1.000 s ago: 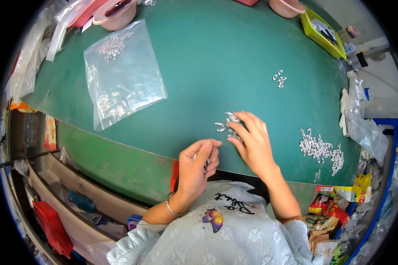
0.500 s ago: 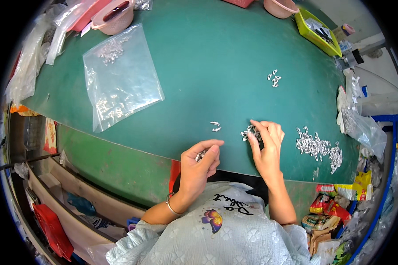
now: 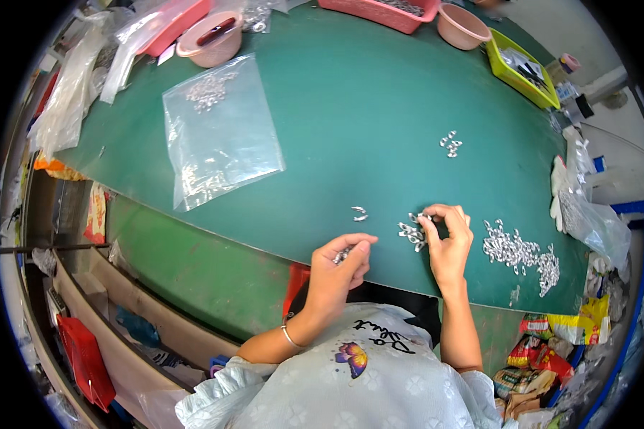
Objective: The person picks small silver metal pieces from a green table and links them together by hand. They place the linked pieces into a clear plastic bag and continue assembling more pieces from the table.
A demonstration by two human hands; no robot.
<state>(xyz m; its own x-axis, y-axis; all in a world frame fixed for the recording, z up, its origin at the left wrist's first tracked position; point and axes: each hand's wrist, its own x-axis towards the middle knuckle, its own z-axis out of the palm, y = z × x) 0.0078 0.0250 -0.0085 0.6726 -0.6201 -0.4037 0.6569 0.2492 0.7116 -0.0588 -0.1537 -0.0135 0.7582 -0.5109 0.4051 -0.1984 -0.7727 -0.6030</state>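
Observation:
My left hand point(image 3: 334, 277) is curled closed near the table's front edge, and silvery lobster clasps show between its thumb and fingers. To its right, my right hand point(image 3: 449, 247) has thumb and forefinger pinched together at a small cluster of silver lobster clasps point(image 3: 411, 234); a clasp appears to be in the fingertips, partly hidden. A few loose clasps point(image 3: 360, 214) lie just beyond my left hand. Right of my right hand spreads a larger pile of clasps point(image 3: 511, 249). Farther off sits another small group point(image 3: 451, 145).
A clear plastic bag point(image 3: 225, 157) with clasps inside lies flat on the green table point(image 3: 343, 114), left of centre. Pink bowls point(image 3: 463, 28), a pink tray point(image 3: 408, 23) and a yellow-green basket point(image 3: 508, 72) line the far side. A white glove point(image 3: 557, 193) lies at the right edge.
The whole view has shifted, so the table appears lower and farther right. My right hand's fingertips have drawn closer together at the small cluster. My left hand remains closed around clasps.

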